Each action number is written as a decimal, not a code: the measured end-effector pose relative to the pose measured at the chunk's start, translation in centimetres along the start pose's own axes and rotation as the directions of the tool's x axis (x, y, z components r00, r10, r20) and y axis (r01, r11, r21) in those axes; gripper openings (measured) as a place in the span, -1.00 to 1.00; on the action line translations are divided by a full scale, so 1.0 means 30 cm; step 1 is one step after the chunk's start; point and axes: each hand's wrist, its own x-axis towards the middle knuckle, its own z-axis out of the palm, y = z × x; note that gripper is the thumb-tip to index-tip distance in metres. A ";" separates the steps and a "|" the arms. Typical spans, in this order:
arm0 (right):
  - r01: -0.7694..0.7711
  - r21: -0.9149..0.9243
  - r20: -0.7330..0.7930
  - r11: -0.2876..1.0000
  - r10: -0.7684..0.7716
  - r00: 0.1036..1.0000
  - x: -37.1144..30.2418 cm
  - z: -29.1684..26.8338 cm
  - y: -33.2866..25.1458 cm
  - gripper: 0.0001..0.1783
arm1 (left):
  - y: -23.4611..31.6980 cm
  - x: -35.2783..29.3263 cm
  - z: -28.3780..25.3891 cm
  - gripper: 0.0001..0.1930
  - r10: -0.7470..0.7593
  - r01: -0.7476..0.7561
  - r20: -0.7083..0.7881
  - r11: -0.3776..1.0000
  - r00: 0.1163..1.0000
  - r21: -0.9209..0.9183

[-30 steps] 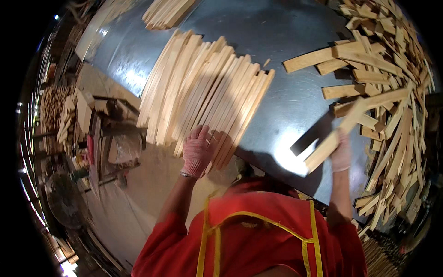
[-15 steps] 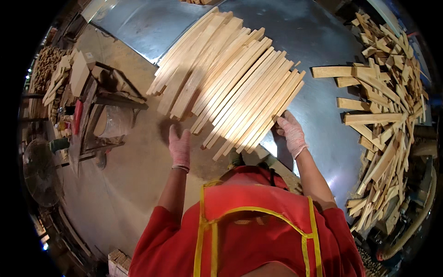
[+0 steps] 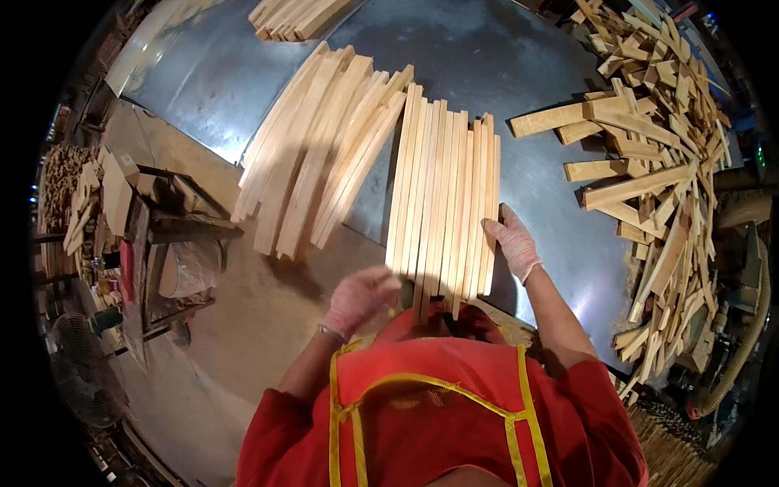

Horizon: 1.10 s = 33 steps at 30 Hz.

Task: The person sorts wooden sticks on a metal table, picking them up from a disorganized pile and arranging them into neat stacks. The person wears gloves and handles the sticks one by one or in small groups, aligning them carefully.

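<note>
A row of pale wooden strips (image 3: 438,195) lies side by side on the metal tabletop, split from a second group of strips (image 3: 312,154) to its left. The near ends of both groups stick out past the table edge. My right hand (image 3: 514,243), in a light glove, rests along the right side of the nearer row, thumb against the outermost strip and fingers stretched out. By the lower left ends of that row is my gloved left hand (image 3: 363,300), slightly blurred, its fingers extended toward the strips; whether they touch is unclear.
More strips (image 3: 300,18) lie at the far edge of view. Along the right runs a heap of wood offcuts (image 3: 649,162), some reaching onto the metal table (image 3: 544,178). A wooden stand (image 3: 154,235) and a fan (image 3: 81,349) are at the left.
The strips have parted into two groups; the right one has turned more upright and come nearer me. My left hand has moved right, toward its near ends. My right hand stays at its side.
</note>
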 end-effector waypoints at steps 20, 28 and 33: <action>0.442 0.120 -0.197 0.889 -0.415 0.888 0.104 -0.103 -0.551 -0.30 | 0.542 0.539 -0.215 -0.35 0.200 -0.349 -0.549 0.920 0.811 -0.180; 0.742 -0.104 -0.381 0.663 -0.715 0.585 -0.225 -0.080 -0.838 -0.11 | 0.702 0.385 -0.463 -0.27 0.525 -0.837 -0.672 0.467 0.522 -0.286; 0.529 -0.663 -0.177 0.530 -0.797 0.577 -0.069 0.039 -0.292 -0.11 | 0.147 0.577 -0.316 -0.24 0.754 -0.785 -0.372 0.612 0.542 0.096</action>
